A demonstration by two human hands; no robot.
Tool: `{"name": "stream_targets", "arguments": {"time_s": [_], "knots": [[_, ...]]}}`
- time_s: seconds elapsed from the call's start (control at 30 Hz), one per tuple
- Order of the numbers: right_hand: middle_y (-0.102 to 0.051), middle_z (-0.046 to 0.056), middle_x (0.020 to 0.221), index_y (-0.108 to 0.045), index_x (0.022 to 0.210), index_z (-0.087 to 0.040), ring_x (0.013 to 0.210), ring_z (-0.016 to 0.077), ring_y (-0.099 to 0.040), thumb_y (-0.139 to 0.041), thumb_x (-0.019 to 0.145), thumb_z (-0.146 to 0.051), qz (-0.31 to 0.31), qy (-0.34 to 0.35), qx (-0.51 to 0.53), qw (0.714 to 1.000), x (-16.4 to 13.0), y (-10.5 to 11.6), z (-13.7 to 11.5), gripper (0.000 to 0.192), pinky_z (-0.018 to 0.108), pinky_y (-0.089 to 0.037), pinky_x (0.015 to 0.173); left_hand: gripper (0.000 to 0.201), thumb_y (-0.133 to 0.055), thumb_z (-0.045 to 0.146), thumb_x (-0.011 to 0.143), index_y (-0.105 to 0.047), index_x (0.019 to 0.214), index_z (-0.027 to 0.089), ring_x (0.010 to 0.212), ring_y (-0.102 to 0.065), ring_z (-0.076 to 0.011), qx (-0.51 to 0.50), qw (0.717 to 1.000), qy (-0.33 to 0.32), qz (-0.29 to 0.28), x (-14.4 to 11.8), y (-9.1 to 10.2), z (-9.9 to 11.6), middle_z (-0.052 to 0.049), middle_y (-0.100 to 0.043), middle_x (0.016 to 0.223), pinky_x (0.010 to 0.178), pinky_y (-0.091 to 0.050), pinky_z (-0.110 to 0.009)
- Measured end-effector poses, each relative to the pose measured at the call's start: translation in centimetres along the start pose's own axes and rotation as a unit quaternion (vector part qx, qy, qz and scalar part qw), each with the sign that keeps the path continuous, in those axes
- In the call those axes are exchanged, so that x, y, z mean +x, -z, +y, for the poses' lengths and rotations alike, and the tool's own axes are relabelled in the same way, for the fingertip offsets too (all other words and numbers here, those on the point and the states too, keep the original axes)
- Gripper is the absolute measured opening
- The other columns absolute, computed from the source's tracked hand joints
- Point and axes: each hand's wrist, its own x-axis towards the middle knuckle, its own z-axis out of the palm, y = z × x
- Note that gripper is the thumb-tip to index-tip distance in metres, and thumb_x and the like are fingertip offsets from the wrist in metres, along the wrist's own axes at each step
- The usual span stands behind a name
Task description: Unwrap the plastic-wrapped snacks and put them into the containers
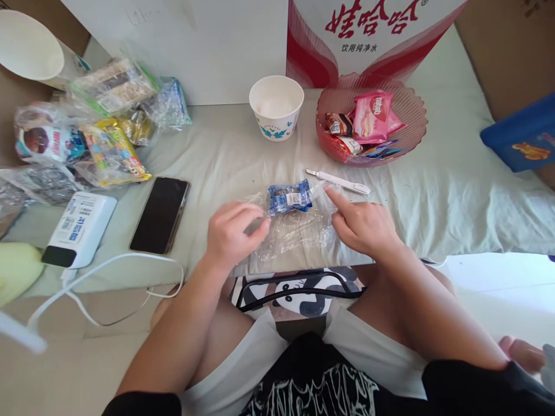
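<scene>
A clear plastic bag (299, 231) lies flat on the pale cloth in front of me, with a small blue-wrapped snack (289, 197) at its far end. My left hand (232, 231) pinches the bag's left edge with curled fingers. My right hand (362, 222) rests on the bag's right side, index finger stretched out toward the snack. A white pen-like knife (338, 181) lies just beyond my right hand.
A white paper cup (276, 107) and a pink bowl (411, 124) of wrapped sweets stand at the back. A black phone (160, 214), a white power bank (80, 228) with its cable and several snack bags (99, 133) lie to the left. A blue box (522, 136) sits far right.
</scene>
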Motion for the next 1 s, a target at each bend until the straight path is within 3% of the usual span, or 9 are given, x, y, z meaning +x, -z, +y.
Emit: {"name": "stream_targets", "arguments": {"time_s": [0.13,0.2,0.33,0.4,0.53,0.63,0.7,0.83,1.0], "knots": [[-0.081,0.008,0.104,-0.046,0.159,-0.021,0.070,0.0216,-0.070,-0.053,0.091,-0.023,0.092,0.016,0.149,0.984,1.4,-1.0,-0.9,0.069,0.035,-0.054,0.063,0.045,-0.072,0.033,0.081,-0.071,0.124,0.018,0.125,-0.067,-0.0345,0.012,0.999,0.016,-0.031,2.2,-0.6,-1.4,-0.015,-0.074,0.132,0.108,-0.052,-0.050],[-0.073,0.014,0.135,-0.051,0.150,-0.022,0.100,0.0262,-0.076,-0.055,0.091,-0.021,0.125,0.051,0.208,0.969,2.2,-1.3,-1.4,0.059,0.041,-0.062,0.079,0.037,-0.067,0.032,0.086,-0.071,0.121,0.018,0.120,-0.069,-0.0316,-0.021,0.995,0.052,-0.079,2.8,-0.9,-1.9,-0.013,-0.076,0.125,0.105,-0.054,-0.047],[-0.075,0.012,0.129,-0.065,0.121,-0.024,0.123,0.0291,-0.071,-0.059,0.096,-0.025,0.074,0.166,0.240,0.954,3.3,-1.7,-2.3,0.026,0.048,-0.061,0.102,0.020,-0.060,0.036,0.092,-0.071,0.098,0.021,0.101,-0.073,-0.0256,-0.114,0.981,0.136,-0.082,3.5,-1.0,-2.0,-0.011,-0.079,0.113,0.087,-0.056,-0.037],[-0.074,0.012,0.130,-0.066,0.126,-0.022,0.125,0.0309,-0.070,-0.063,0.096,-0.032,0.031,0.179,0.221,0.958,3.6,-2.1,-2.8,0.031,0.051,-0.059,0.106,0.018,-0.060,0.037,0.092,-0.068,0.088,0.021,0.091,-0.071,-0.0225,-0.161,0.967,0.184,-0.073,3.7,-1.0,-1.7,-0.009,-0.079,0.107,0.078,-0.054,-0.033],[-0.060,0.016,0.155,-0.056,0.149,-0.023,0.141,0.0362,-0.060,-0.069,0.089,-0.029,-0.031,0.127,0.178,0.975,3.6,-2.7,-3.5,0.061,0.057,-0.053,0.112,0.033,-0.062,0.051,0.091,-0.058,0.075,0.022,0.053,-0.053,-0.0139,-0.373,0.861,0.324,-0.118,4.1,-1.0,-0.4,0.000,-0.059,0.061,0.048,-0.037,-0.025],[-0.059,0.015,0.156,-0.053,0.153,-0.024,0.141,0.0352,-0.060,-0.070,0.085,-0.025,-0.053,0.124,0.192,0.972,3.5,-2.9,-3.5,0.070,0.057,-0.051,0.116,0.041,-0.071,0.059,0.079,-0.055,0.074,0.021,0.043,-0.046,-0.0104,-0.502,0.756,0.401,-0.130,4.4,-1.2,0.5,0.002,-0.056,0.060,0.037,-0.018,-0.022],[-0.061,0.014,0.154,-0.055,0.151,-0.025,0.139,0.0336,-0.062,-0.069,0.085,-0.023,-0.046,0.125,0.216,0.967,3.4,-3.1,-3.2,0.067,0.055,-0.052,0.115,0.043,-0.075,0.058,0.074,-0.053,0.073,0.021,0.040,-0.043,-0.0081,-0.538,0.717,0.425,-0.128,4.5,-1.3,0.8,0.000,-0.062,0.065,0.035,-0.012,-0.021],[-0.061,0.016,0.147,-0.061,0.143,-0.023,0.133,0.0309,-0.065,-0.065,0.083,-0.015,-0.006,0.113,0.290,0.950,3.3,-3.7,-2.2,0.060,0.050,-0.057,0.108,0.037,-0.071,0.049,0.074,-0.048,0.071,0.021,0.037,-0.040,-0.0056,-0.567,0.680,0.450,-0.114,4.8,-1.1,0.6,-0.004,-0.073,0.071,0.035,-0.011,-0.019],[-0.065,0.010,0.118,-0.068,0.132,-0.027,0.104,0.0234,-0.070,-0.067,0.090,-0.022,0.009,0.139,0.336,0.931,3.4,-3.2,-0.9,0.042,0.043,-0.062,0.094,0.034,-0.066,0.045,0.078,-0.043,0.068,0.021,0.036,-0.037,-0.0040,-0.568,0.674,0.468,-0.065,5.1,-0.4,0.0,-0.009,-0.078,0.074,0.035,-0.009,-0.018]]}}
